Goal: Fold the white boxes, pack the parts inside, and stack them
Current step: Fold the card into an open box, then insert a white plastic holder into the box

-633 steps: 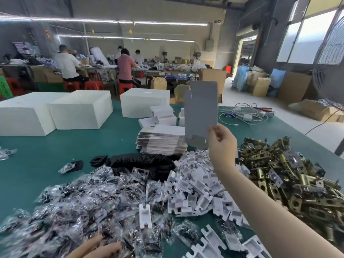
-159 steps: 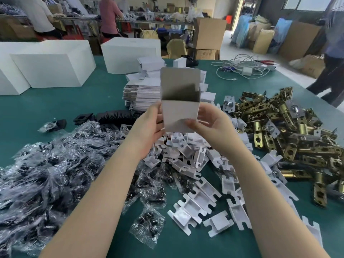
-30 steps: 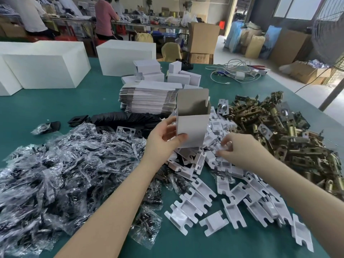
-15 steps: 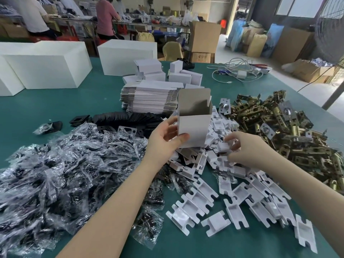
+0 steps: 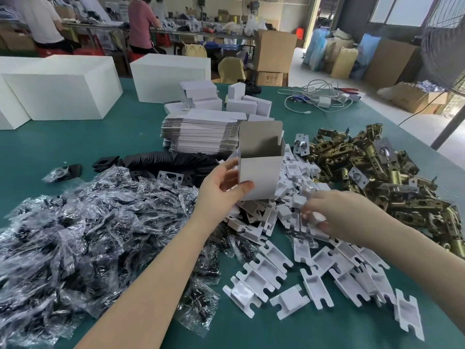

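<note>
My left hand (image 5: 221, 190) holds a small folded white box (image 5: 259, 170) upright above the table, its top flap open and its grey inside showing. My right hand (image 5: 337, 212) reaches into the pile of white plastic parts (image 5: 297, 250) and pinches one white piece (image 5: 315, 217) between its fingertips. A stack of flat unfolded box blanks (image 5: 201, 133) lies behind the box. Several folded small white boxes (image 5: 241, 102) stand further back.
Bagged black parts (image 5: 83, 233) cover the left of the green table (image 5: 50, 147). Brass latch parts (image 5: 392, 177) are heaped at the right. Black plates (image 5: 161, 159) lie in a row behind. Large white boxes (image 5: 63, 91) and cables (image 5: 319, 96) sit at the back. People work at far benches.
My right hand has dropped lower into the white plastic pile and closed its fingertips on a piece. My left hand keeps the box upright in about the same place.
</note>
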`<state>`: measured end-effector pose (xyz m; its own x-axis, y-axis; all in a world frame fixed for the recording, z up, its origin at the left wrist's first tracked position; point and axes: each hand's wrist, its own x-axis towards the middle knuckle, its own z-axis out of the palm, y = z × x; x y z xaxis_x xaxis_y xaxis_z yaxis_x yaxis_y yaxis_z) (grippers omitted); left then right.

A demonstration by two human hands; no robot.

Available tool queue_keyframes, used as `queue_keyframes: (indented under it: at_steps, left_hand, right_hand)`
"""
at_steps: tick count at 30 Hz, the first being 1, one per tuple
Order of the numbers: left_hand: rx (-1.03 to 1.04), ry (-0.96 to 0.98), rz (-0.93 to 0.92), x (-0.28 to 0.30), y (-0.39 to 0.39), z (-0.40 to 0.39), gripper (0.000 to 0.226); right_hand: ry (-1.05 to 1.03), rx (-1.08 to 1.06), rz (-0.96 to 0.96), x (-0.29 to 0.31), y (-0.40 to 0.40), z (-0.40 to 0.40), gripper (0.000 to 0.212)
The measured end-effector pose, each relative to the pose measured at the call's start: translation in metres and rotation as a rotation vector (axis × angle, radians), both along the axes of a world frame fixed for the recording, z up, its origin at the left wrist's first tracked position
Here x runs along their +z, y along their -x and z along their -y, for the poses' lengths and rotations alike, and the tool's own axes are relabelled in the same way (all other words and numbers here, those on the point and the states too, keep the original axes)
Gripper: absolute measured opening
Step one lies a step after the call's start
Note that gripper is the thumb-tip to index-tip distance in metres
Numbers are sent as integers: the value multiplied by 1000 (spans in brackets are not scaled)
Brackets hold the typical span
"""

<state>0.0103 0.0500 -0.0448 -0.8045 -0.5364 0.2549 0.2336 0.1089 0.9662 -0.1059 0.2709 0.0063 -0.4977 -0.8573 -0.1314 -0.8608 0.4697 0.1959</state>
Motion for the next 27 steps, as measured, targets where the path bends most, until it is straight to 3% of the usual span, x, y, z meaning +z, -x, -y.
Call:
queue_keyframes:
  at_steps: [2, 5, 7, 9, 12, 19, 27]
  left_hand:
    - [-4, -2, -2, 0, 0, 1, 51]
    - [-19, -21, -1, 0, -1, 2, 52]
    - [-34, -56, -7, 0, 0, 2, 53]
    - [-41, -80, -18, -1, 0, 1, 53]
    - [-51, -96, -31, 0, 0, 0, 52]
    - [-61, -91, -39, -1, 1, 1, 52]
    - [-67, -101, -46, -1, 1, 0, 50]
  right_hand:
    - [144, -87, 63, 6, 5, 0, 28]
    - [575, -202, 238, 22, 9, 2, 30]
    - [909, -145, 369, 41, 0, 10, 37]
    - [1091, 4, 476, 64, -13, 23, 39]
    - [1028, 140, 402, 88, -26, 47, 35]
    - [642, 168, 193, 93, -20, 77, 35]
    - [581, 177, 50, 85, -11, 72, 36]
